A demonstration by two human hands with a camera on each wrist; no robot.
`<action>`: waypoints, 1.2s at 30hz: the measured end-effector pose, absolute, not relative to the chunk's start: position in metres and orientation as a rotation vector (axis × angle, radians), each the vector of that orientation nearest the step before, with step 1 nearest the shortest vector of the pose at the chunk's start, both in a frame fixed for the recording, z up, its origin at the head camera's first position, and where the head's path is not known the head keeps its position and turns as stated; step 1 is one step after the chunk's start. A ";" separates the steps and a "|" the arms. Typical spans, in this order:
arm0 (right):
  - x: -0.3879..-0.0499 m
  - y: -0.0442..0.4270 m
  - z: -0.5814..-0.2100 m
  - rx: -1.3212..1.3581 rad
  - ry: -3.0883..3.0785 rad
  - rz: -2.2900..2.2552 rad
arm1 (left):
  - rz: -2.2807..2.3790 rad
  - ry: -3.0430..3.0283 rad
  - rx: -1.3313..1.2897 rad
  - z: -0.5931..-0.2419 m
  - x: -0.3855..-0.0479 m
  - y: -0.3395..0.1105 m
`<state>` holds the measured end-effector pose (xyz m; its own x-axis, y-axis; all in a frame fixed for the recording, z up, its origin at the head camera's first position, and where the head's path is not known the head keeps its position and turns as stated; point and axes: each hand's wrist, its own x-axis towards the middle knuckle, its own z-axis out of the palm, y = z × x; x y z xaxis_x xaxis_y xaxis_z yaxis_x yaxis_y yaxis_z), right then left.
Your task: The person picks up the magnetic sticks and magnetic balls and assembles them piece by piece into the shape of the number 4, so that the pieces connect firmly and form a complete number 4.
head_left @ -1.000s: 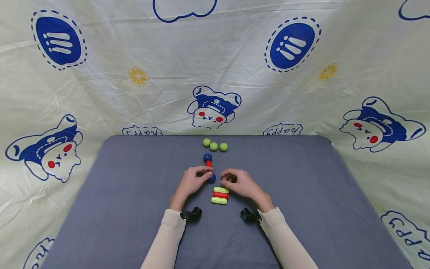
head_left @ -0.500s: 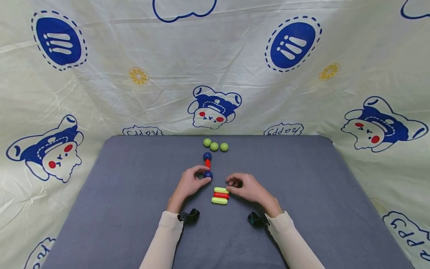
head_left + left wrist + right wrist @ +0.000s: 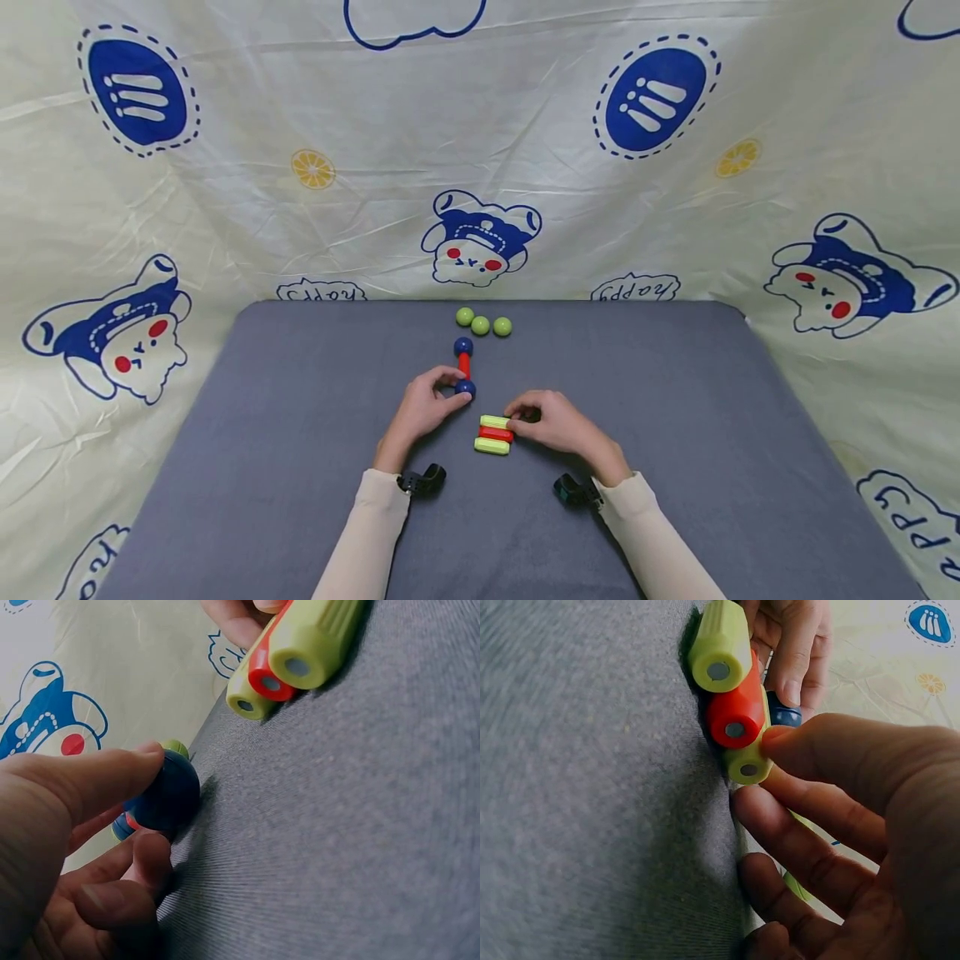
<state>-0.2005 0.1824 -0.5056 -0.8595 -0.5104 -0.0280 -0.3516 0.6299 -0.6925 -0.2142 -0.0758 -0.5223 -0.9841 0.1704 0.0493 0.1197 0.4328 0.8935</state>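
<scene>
On a grey tabletop (image 3: 637, 367), I see a person's two bare hands working close together. The left hand (image 3: 422, 408) pinches the nearer blue ball (image 3: 465, 390) between thumb and fingers. That ball sits at one end of a short red rod (image 3: 464, 365); the farther blue ball (image 3: 463, 346) sits at the other, making a dumbbell shape that lies pointing away from the person.

To the right of the dumbbell and a little nearer the person, three short rods lie side by side: a far yellow-green rod (image 3: 495, 422), a second red rod (image 3: 496, 434) in the middle and a near yellow-green rod (image 3: 492, 447). I see the right hand (image 3: 555, 422) grasping the right end of the far yellow-green rod, thumb against index finger. My right wrist view shows round grey discs in the rods' ends.

Beyond the dumbbell, near the back edge, sit three green balls (image 3: 480, 326). Behind hangs a pale curtain (image 3: 540, 108) printed with blue cartoon figures.
</scene>
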 end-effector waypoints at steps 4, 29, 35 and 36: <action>-0.199 0.182 -0.505 -0.709 2.634 -1.039 | 1.628 2.621 0.261 -0.524 -0.214 -0.075; -0.208 0.187 -0.502 -0.705 2.656 -1.097 | 1.638 2.617 0.257 -0.527 -0.216 -0.076; -0.214 0.187 -0.503 -0.686 2.662 -1.098 | 1.641 2.617 0.264 -0.528 -0.217 -0.076; -0.215 0.187 -0.502 -0.682 2.662 -1.103 | 1.642 2.616 0.265 -0.527 -0.217 -0.076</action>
<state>-0.2147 0.1873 -0.5021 -0.8786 -0.4774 0.0087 -0.3438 0.6199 -0.7054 -0.2166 -0.0762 -0.5274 -0.9845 0.1663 0.0558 0.1226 0.4245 0.8971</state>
